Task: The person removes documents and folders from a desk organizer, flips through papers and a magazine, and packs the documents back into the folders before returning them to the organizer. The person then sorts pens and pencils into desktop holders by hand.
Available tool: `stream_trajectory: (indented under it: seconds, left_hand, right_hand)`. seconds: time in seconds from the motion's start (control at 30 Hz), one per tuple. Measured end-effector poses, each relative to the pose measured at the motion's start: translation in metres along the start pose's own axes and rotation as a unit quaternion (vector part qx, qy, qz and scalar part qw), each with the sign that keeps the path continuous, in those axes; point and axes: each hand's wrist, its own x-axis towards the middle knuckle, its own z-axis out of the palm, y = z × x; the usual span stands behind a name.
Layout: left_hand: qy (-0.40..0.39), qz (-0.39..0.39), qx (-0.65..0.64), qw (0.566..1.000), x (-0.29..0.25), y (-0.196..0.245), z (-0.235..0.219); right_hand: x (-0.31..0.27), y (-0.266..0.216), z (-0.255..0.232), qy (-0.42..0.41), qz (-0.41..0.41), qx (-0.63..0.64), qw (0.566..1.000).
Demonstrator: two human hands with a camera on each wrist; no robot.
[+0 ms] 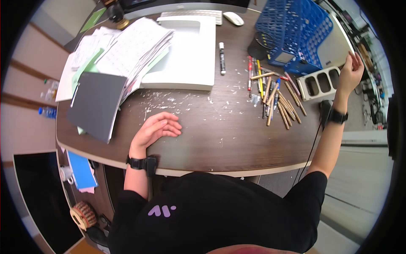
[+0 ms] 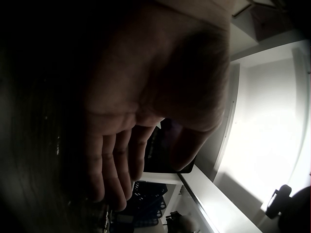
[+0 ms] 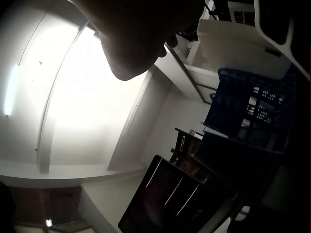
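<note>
My left hand rests on the desk near its front edge, fingers loosely bent and holding nothing; the left wrist view shows its palm and hanging fingers. At the far right my right hand is beside the grey three-slot holder and the white panel by the blue baskets. No object shows in it. In the right wrist view that hand is dark and partly cut off, near the blue basket.
Several pencils and pens lie right of centre, with a black marker farther left. A white box, stacked papers and a dark folder cover the left. White scraps dot the desk. A black mesh cup stands by the baskets.
</note>
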Motion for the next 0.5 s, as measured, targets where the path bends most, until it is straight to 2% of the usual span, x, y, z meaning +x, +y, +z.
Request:
stream_trajectory:
  seconds: [0.03,0.07,0.13,0.17,0.2,0.23,0.27,0.33,0.4,0.47,0.5]
  left_hand:
    - [-0.005,-0.004,0.005,1.000,0.000,0.000,0.000]
    - [-0.011,-0.009,0.010,1.000,0.001,0.000,-0.001]
    - [0.005,-0.008,0.016,1.000,0.000,-0.001,-0.003]
    - [-0.001,-0.010,0.014,1.000,0.000,-0.001,-0.003]
    - [-0.007,-0.011,0.012,1.000,-0.001,-0.001,-0.003]
    - [-0.001,-0.006,0.018,1.000,-0.001,-0.002,-0.002]
    - [0.007,-0.002,0.018,1.000,-0.001,-0.003,-0.002]
    - [-0.002,-0.004,0.017,1.000,-0.002,-0.003,-0.004]
    - [0.005,-0.002,0.018,1.000,-0.002,-0.005,-0.005]
    - [-0.009,0.001,0.007,1.000,-0.003,-0.005,-0.007]
    - [-0.005,0.001,0.006,1.000,-0.004,-0.005,-0.006]
  right_hand:
    - [-0.021,-0.012,0.011,-0.060,-0.020,0.069,0.996]
    - [-0.048,-0.051,0.019,-0.151,-0.003,0.050,0.987]
    - [-0.095,-0.080,0.044,-0.352,0.055,0.150,0.922]
    - [-0.119,-0.114,0.057,-0.421,0.055,0.136,0.895]
    - [-0.145,-0.134,0.073,-0.463,0.119,0.181,0.859]
    - [-0.165,-0.149,0.091,-0.504,0.104,0.155,0.843]
    - [-0.180,-0.174,0.105,-0.521,0.039,0.155,0.839]
    - [-0.207,-0.198,0.142,-0.529,-0.012,0.179,0.829]
    - [-0.227,-0.209,0.189,-0.538,-0.008,0.201,0.819]
    - [-0.246,-0.218,0.241,-0.469,0.111,0.250,0.840]
    - [-0.250,-0.221,0.263,-0.473,0.108,0.255,0.837]
